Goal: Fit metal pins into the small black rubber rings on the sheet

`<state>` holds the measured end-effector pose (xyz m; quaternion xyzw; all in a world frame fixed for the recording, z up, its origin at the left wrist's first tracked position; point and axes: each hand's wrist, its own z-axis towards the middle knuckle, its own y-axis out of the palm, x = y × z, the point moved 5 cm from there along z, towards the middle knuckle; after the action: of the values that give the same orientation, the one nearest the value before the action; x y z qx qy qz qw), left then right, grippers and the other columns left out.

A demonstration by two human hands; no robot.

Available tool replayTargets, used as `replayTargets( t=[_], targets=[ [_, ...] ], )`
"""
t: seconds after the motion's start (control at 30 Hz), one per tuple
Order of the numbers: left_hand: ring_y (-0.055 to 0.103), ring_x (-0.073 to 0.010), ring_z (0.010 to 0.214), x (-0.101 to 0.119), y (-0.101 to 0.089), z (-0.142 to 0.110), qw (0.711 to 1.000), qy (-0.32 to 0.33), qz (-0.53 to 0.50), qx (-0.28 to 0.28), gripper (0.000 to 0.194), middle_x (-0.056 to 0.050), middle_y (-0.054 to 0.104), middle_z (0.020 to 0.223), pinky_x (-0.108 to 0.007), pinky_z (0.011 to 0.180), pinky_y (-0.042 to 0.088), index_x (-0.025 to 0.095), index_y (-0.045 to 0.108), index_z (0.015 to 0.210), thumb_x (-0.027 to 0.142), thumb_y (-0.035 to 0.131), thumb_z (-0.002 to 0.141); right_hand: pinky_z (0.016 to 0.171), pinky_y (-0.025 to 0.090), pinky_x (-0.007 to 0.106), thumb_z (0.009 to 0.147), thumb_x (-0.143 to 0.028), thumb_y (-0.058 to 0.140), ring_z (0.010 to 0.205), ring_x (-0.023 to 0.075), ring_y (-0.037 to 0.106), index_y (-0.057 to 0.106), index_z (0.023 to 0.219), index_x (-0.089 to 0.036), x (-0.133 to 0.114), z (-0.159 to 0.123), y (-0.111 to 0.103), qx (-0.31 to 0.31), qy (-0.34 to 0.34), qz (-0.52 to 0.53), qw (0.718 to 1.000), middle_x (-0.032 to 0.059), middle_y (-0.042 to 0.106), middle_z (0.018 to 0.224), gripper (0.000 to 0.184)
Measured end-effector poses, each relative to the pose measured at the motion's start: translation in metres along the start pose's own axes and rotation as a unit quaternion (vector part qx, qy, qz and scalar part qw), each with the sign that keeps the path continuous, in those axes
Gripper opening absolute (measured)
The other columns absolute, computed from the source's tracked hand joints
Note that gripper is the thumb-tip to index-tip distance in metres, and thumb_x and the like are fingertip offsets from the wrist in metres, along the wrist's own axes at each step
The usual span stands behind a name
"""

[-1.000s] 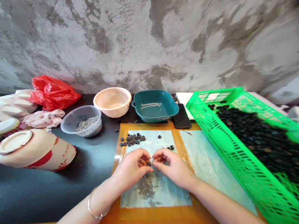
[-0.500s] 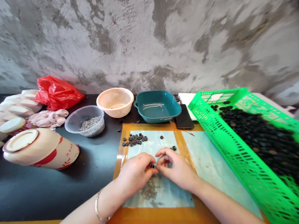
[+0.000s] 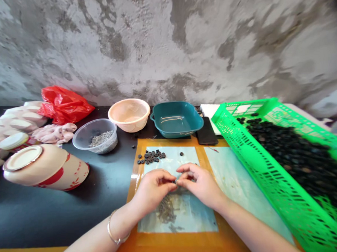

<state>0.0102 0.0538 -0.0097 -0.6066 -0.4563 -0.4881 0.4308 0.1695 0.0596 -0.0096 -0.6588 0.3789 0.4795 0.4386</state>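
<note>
My left hand [image 3: 154, 188] and my right hand [image 3: 199, 184] meet fingertip to fingertip over the pale sheet [image 3: 176, 189] on the orange mat. Both are closed in a pinch around a tiny dark piece between them, too small to name. Under my hands lies a heap of small metal pins [image 3: 165, 210]. A cluster of small black rings [image 3: 151, 157] lies on the sheet just beyond my left hand, with one lone ring [image 3: 181, 154] to its right.
A green basket [image 3: 275, 165] full of black rings fills the right side. Behind the mat stand a teal dish [image 3: 176, 120], a peach bowl [image 3: 129, 114], a clear tub of pins [image 3: 95, 136] and a dark phone [image 3: 206, 131]. An overturned red-and-white bowl [image 3: 45, 168] and a red bag [image 3: 63, 103] lie left.
My hands have stayed together over the sheet and shifted slightly away from me; the fingers have closed tighter on the small piece. The view has shifted a little.
</note>
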Motion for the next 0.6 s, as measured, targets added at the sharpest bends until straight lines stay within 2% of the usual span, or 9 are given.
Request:
replayTargets(
  t=[0.1,0.23,0.33,0.43,0.6],
  targets=[
    [0.070,-0.0181,0.064,-0.008,0.000,0.001,0.990,-0.078,-0.119,0.006,0.018,-0.001,0.071,0.068,-0.030,0.068,0.055,0.017,0.067,0.078,0.019,0.076,0.062,0.078,0.047,0.036,0.080,-0.020,0.070,0.082,0.0200,0.061,0.064,0.102,-0.020,-0.012,-0.001,-0.012,0.031,-0.065,-0.136,0.988,0.0024,0.066,0.083,0.023],
    [0.072,-0.0171,0.067,-0.008,-0.005,0.001,0.981,-0.109,-0.158,0.015,0.030,-0.004,0.074,0.069,-0.028,0.072,0.055,0.015,0.065,0.086,0.024,0.080,0.062,0.084,0.045,0.041,0.076,-0.023,0.078,0.095,0.0263,0.055,0.071,0.099,-0.021,-0.020,-0.005,-0.012,0.004,-0.144,-0.362,0.921,0.0063,0.062,0.091,0.024],
    [0.072,-0.0171,0.070,-0.009,-0.007,0.002,0.978,-0.113,-0.176,0.011,0.035,-0.004,0.075,0.072,-0.029,0.075,0.055,0.013,0.066,0.088,0.026,0.082,0.061,0.081,0.046,0.039,0.079,-0.023,0.075,0.093,0.0257,0.054,0.070,0.096,-0.020,-0.017,-0.006,-0.006,-0.017,-0.171,-0.409,0.896,0.0070,0.062,0.091,0.018],
    [0.072,-0.0180,0.071,-0.012,-0.006,0.002,0.979,-0.114,-0.171,-0.001,0.035,-0.004,0.075,0.072,-0.031,0.077,0.055,0.013,0.066,0.089,0.027,0.082,0.061,0.085,0.047,0.039,0.082,-0.019,0.071,0.096,0.0245,0.057,0.068,0.096,-0.018,-0.015,-0.006,-0.004,-0.019,-0.171,-0.367,0.914,0.0066,0.066,0.094,0.014],
    [0.071,-0.0197,0.073,-0.015,-0.005,0.003,0.985,-0.112,-0.134,0.002,0.033,-0.003,0.073,0.073,-0.035,0.077,0.055,0.014,0.067,0.087,0.027,0.081,0.061,0.086,0.050,0.038,0.085,-0.014,0.063,0.095,0.0222,0.063,0.068,0.104,-0.023,-0.011,-0.004,-0.008,-0.008,-0.132,-0.266,0.955,0.0053,0.069,0.100,0.022]
  ],
)
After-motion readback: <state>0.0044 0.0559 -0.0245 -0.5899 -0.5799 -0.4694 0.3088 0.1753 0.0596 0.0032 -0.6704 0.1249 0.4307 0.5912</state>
